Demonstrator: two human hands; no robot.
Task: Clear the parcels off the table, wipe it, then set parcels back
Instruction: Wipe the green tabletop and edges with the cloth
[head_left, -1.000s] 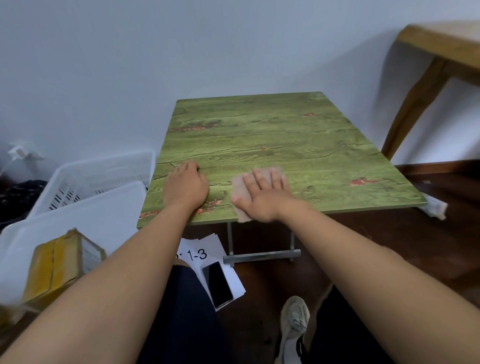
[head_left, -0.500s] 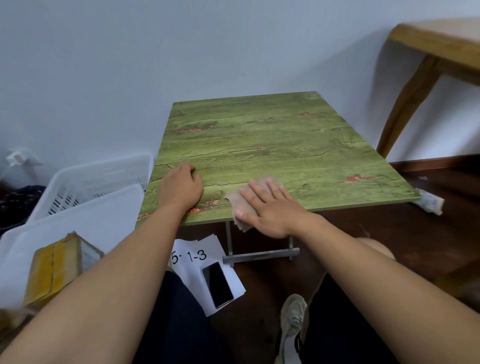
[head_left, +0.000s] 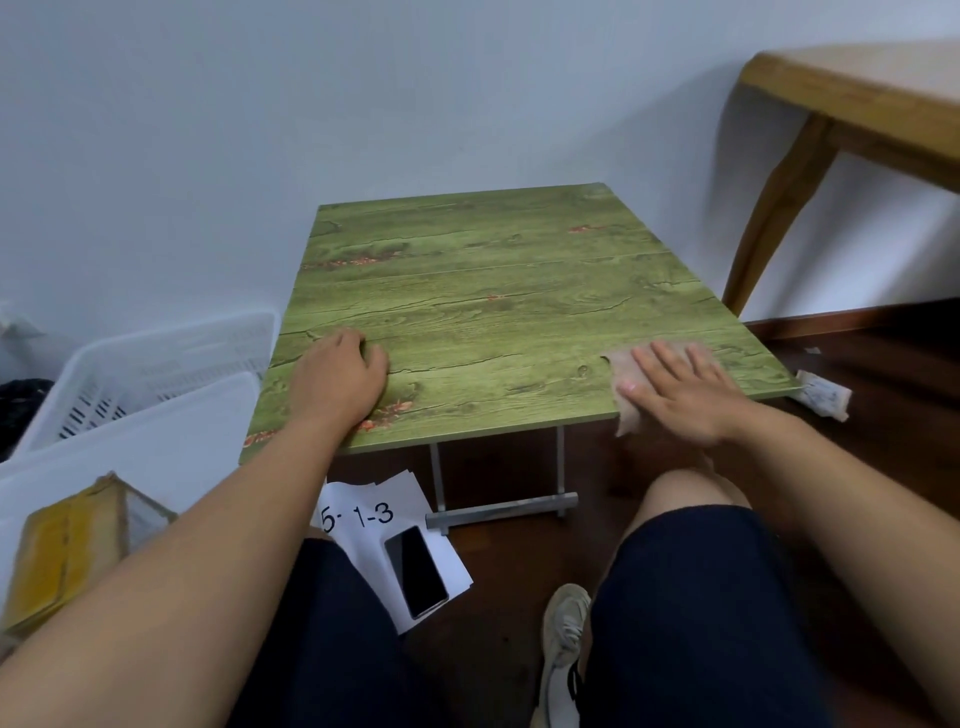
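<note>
Starting at the lower left of the frame: yellow parcel (head_left: 62, 551), taped, lying inside a white tub (head_left: 171, 447); just behind it, toward the wall, a white slotted basket (head_left: 156, 358), with something dark at the far left edge, too unclear to name.

Left of centre: left hand (head_left: 340, 371) resting on the near left part of the green table (head_left: 483, 291), fingers curled loosely under, gripping nothing, knuckles up.

Below the table edge, on the dark floor: sheets of white paper (head_left: 374, 509) marked "5-1-3", with a black phone (head_left: 415, 570) lying on top, screen dark. Behind these, the grey metal leg frame (head_left: 501, 506) of the table.

Right of centre: right hand (head_left: 680, 387) laid flat, fingers straight and spread, pressing a pinkish-beige cloth (head_left: 626, 374) onto the near right corner of the table; one end of the cloth hanging over the front edge.

Bottom centre and right: dark shorts, a bare knee, and a pale shoe (head_left: 563, 639) on the floor.

Far right: small crumpled white packet (head_left: 823, 397) on the floor just beside the table corner; above it, in the upper right, a brown wooden table (head_left: 852, 98) against the white wall.
</note>
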